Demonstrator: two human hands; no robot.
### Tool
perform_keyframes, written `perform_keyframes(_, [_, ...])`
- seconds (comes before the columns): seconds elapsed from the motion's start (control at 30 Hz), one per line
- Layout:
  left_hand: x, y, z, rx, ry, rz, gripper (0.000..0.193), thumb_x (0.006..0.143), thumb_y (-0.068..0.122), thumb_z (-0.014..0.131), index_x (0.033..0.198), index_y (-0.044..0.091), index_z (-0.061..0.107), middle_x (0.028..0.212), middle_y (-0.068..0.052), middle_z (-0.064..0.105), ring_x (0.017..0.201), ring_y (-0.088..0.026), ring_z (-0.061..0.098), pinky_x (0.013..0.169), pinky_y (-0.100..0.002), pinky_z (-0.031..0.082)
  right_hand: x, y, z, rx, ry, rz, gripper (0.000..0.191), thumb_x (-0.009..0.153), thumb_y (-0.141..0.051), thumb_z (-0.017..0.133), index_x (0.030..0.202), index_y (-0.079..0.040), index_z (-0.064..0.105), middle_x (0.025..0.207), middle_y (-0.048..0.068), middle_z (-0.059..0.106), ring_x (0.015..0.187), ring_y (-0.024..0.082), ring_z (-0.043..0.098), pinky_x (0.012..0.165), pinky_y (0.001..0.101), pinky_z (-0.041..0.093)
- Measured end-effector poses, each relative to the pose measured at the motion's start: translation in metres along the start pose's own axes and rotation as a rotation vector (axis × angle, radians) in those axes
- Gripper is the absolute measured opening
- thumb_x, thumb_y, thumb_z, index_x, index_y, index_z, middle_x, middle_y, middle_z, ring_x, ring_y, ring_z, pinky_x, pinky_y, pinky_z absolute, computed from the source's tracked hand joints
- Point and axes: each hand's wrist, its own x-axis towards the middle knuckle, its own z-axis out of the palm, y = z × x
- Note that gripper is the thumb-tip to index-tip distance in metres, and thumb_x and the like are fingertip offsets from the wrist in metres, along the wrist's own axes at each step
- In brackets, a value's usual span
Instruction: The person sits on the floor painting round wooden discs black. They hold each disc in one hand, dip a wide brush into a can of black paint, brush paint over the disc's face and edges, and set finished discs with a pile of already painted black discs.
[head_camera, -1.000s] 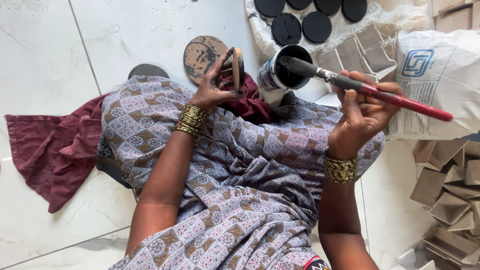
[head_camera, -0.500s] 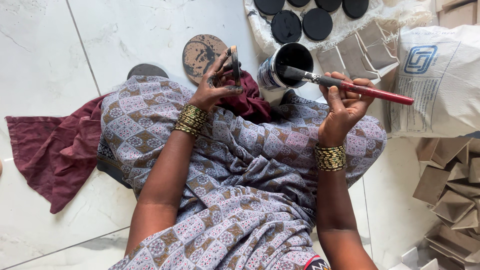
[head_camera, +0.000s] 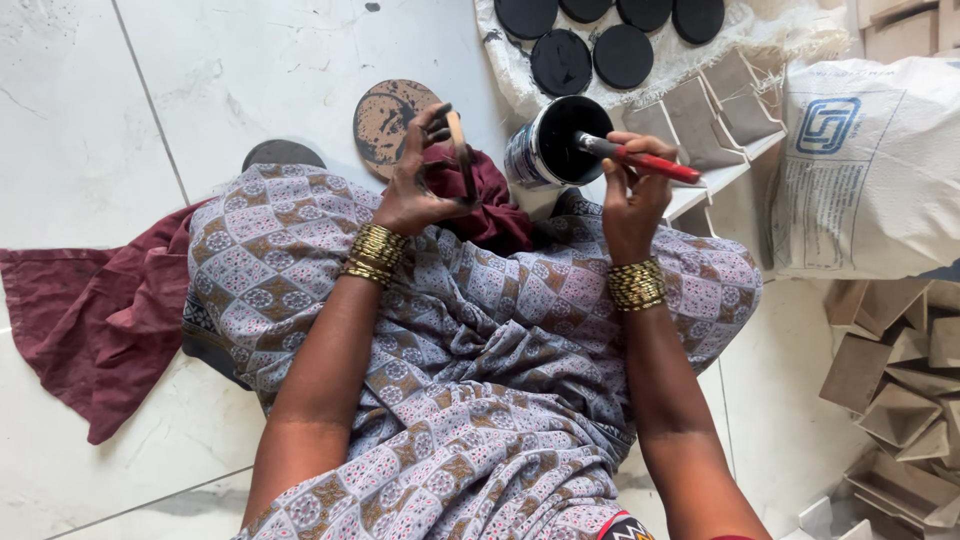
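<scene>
A person sits on white floor tiles (head_camera: 200, 80). A black-lined round paint tin (head_camera: 553, 150) lies just ahead of the right hand (head_camera: 630, 200), which grips a red-handled brush (head_camera: 640, 160), its hidden bristles dipped inside. The left hand (head_camera: 415, 190) pinches a thin round disc (head_camera: 460, 150) edge-on; its face cannot be seen.

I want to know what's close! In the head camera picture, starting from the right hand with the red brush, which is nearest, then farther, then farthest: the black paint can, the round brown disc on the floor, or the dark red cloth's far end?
From the right hand:
1. Paint can, just to its left.
2. Brown disc, farther left, by the left hand.
3. Dark red cloth's far end, far left on the floor.
</scene>
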Motion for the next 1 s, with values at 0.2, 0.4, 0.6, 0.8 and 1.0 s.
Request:
perform_keyframes(0.2, [0.010,-0.022,-0.012,-0.799,-0.068,-0.145,0.110,0.072,-0.008,0.086,0.161,0.010,0.024,0.148,-0.018,0.051,0.140,-0.031,0.053,0.119,-0.048,0.052,0.010,0.009,0.018,-0.297,-0.045,-0.201,0.032,0.092,0.016,0.067,0.115,-0.003,0.056,0.121,0.012,0.066,0.114,0.027,0.069,0.097,0.0376,0.058])
perform_keyframes(0.4, [-0.001,-0.039,-0.019,-1.086,-0.008,-0.293,0.080,0.076,-0.015,0.075,0.149,-0.004,0.044,0.140,-0.020,0.060,0.135,-0.035,0.058,0.116,-0.047,0.052,0.012,0.016,0.022,-0.175,-0.125,-0.144,0.031,0.093,0.017,0.066,0.114,-0.004,0.057,0.119,0.010,0.066,0.113,0.025,0.070,0.095,0.0349,0.060])
perform_keyframes(0.6, [-0.004,-0.035,-0.021,-1.218,0.050,-0.307,0.078,0.076,-0.018,0.074,0.146,0.000,0.045,0.137,-0.017,0.059,0.132,-0.032,0.060,0.114,-0.045,0.052,0.011,0.026,0.017,-0.022,-0.042,0.053,0.035,0.095,0.016,0.065,0.120,-0.005,0.054,0.121,0.009,0.067,0.113,0.019,0.072,0.094,0.0294,0.063])
perform_keyframes(0.8, [0.006,-0.018,-0.020,-0.888,-0.090,-0.206,0.094,0.075,-0.020,0.074,0.159,0.001,0.037,0.145,-0.017,0.058,0.133,-0.027,0.059,0.109,-0.041,0.055,0.006,0.032,-0.004,-0.019,0.115,0.032,0.040,0.102,0.017,0.067,0.130,-0.008,0.053,0.125,0.014,0.067,0.115,0.024,0.070,0.097,0.0314,0.062])
perform_keyframes(1.0, [0.004,-0.011,-0.017,-0.682,-0.145,-0.152,0.115,0.071,-0.008,0.083,0.166,0.010,0.021,0.154,-0.019,0.050,0.140,-0.028,0.054,0.121,-0.043,0.051,0.004,-0.013,-0.045,0.756,0.498,0.344,0.045,0.100,0.014,0.058,0.135,-0.009,0.042,0.123,0.024,0.067,0.117,0.042,0.071,0.096,0.0520,0.068])
